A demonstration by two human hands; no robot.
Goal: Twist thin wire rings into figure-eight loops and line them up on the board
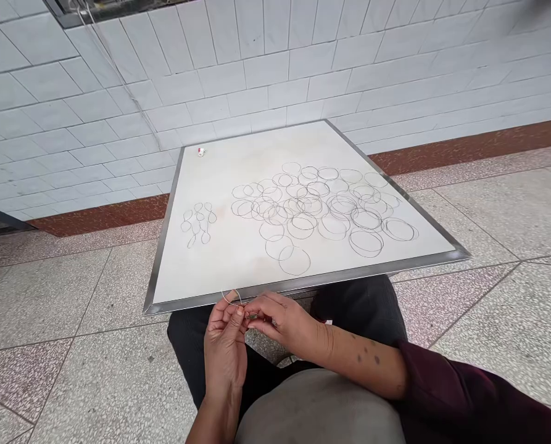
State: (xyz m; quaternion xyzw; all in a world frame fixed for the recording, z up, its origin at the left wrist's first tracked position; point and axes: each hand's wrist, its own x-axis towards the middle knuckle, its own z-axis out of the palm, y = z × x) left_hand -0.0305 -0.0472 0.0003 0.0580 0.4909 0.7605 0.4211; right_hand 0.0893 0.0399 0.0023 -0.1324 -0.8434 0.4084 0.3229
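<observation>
White tiled wall (266, 86) behind; in front of it, a pale tabletop (224, 259) with a metal edge. The thin wire (241, 301) is at the near edge of the table, above the person's lap, its curved free end projecting past the fingertips of the left hand (226, 339). Left thumb and forefinger pinch the wire, the other fingers curled behind. Right hand (279, 317) is just beside, thumb and fingers bent closely around a small dark greenish piece (253, 317); too small to identify, and whether it joins the wire cannot be told. Outward on the tabletop: small loops (200, 217), grouped at left; many large thin rings (310, 206), overlapping, centre to right; a small white-and-red item (201, 152) near the far left corner. Speckled floor (113, 370) surrounds the table.
</observation>
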